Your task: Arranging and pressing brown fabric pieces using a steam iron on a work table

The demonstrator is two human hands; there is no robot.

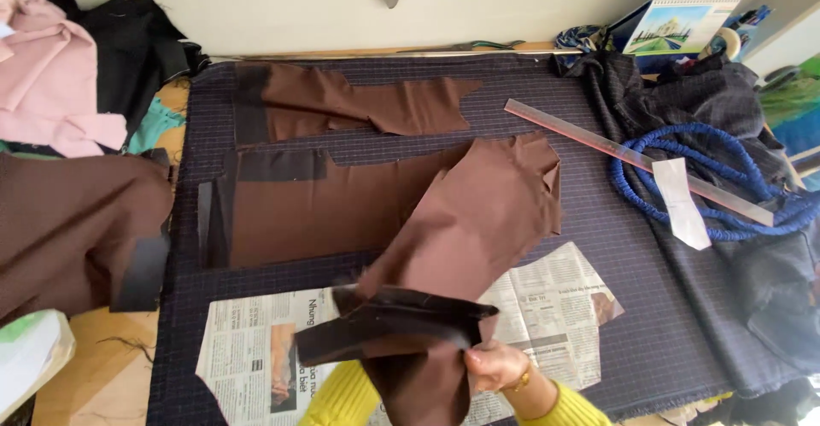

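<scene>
Brown fabric piece (478, 221) lifted over newspaper (256, 340), pinched by right hand (494, 366).

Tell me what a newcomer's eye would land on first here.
Front and centre, the right hand lifts a brown fabric piece with a dark lining edge above a newspaper pattern. Behind lie more brown fabric pieces on the dark checked cloth, a blue cord coiled to the right.
</scene>
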